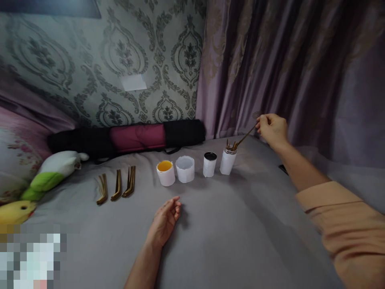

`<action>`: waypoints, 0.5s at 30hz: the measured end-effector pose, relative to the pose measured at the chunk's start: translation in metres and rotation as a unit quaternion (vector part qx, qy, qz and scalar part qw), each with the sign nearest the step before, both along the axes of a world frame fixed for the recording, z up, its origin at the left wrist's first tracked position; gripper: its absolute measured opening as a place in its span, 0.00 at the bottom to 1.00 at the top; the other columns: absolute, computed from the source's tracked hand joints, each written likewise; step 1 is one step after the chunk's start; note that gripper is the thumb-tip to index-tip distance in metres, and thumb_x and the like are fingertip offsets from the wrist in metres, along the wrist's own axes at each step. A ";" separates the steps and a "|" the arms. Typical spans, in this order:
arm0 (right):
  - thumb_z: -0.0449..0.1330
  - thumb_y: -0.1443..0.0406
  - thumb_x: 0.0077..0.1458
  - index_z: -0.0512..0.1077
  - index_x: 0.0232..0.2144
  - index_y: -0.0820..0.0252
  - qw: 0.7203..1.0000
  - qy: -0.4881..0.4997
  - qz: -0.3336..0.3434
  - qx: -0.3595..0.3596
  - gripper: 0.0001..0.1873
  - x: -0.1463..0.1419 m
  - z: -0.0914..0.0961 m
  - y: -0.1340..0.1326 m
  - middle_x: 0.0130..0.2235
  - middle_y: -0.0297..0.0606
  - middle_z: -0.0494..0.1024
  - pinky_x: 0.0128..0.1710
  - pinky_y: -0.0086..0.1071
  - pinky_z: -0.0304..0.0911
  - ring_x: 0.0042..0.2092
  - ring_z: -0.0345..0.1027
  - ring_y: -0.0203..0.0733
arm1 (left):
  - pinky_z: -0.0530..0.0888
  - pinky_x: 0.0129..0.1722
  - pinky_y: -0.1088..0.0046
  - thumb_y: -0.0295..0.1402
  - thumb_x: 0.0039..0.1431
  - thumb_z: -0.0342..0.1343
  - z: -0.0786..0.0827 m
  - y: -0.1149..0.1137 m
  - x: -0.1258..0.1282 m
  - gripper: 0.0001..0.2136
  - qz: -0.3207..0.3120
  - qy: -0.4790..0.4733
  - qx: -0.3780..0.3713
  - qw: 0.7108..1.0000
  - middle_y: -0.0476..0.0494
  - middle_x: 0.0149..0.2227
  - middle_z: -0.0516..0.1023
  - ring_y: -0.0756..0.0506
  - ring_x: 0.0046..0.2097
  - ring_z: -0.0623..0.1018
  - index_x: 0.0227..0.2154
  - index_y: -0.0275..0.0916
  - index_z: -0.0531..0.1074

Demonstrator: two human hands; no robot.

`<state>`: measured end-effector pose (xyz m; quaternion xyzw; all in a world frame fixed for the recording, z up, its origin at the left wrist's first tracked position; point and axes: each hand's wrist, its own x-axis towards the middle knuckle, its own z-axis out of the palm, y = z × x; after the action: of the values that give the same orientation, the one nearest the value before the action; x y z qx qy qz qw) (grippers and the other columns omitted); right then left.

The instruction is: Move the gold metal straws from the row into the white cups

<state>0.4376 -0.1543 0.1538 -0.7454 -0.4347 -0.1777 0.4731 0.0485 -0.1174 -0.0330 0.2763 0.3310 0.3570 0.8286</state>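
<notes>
High at the right, my right hand (273,127) is closed, its fingers pinching the upper end of a thin gold-brown straw (248,135). The straw slants down to the mouth of a white-wrapped jar (228,162), where several more straws (231,146) stick out. My left hand (167,218) rests near the sheet, palm turned inward, fingers loosely curled and holding nothing. Just beyond it stand a white cup with an orange-yellow inside (166,178) and a white-wrapped tub (185,175). A white-wrapped can with a dark opening (209,166) stands beside the jar.
Three small bundles of bent gold straws, including the rightmost bundle (130,182), lie at the left on the grey sheet (228,237). A black and maroon long bag (136,137) lies along the wall. Plush toys (49,170) sit far left; a purple curtain (240,72) hangs behind.
</notes>
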 end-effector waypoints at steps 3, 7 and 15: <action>0.46 0.59 0.55 0.70 0.30 0.60 1.000 -0.018 -0.001 0.006 0.15 -0.006 -0.003 0.004 0.25 0.36 0.73 0.27 0.30 0.61 0.24 0.65 0.34 | 0.69 0.26 0.80 0.26 0.53 0.52 0.000 0.000 0.000 0.09 0.000 0.000 -0.001 1.000 0.43 0.30 0.71 0.54 0.27 0.70 0.38 0.30 0.70; 0.47 0.58 0.54 0.70 0.29 0.57 1.000 -0.003 0.010 -0.020 0.15 -0.011 -0.007 0.009 0.25 0.37 0.74 0.27 0.32 0.62 0.24 0.67 0.37 | 0.69 0.26 0.80 0.26 0.53 0.52 0.001 0.000 0.000 0.09 0.003 0.004 -0.003 1.000 0.44 0.29 0.71 0.54 0.27 0.70 0.37 0.31 0.70; 0.50 0.62 0.52 0.70 0.28 0.59 0.997 0.024 0.038 -0.063 0.11 -0.015 -0.018 0.017 0.25 0.35 0.75 0.26 0.30 0.62 0.22 0.67 0.34 | 0.69 0.27 0.79 0.26 0.52 0.53 0.000 0.000 0.000 0.09 0.001 0.001 0.003 1.000 0.43 0.30 0.72 0.54 0.27 0.70 0.38 0.30 0.70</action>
<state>0.4221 -0.1376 0.1357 -0.7604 -0.4618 -0.1137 0.4423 0.0489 -0.1170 -0.0328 0.2787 0.3307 0.3585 0.8274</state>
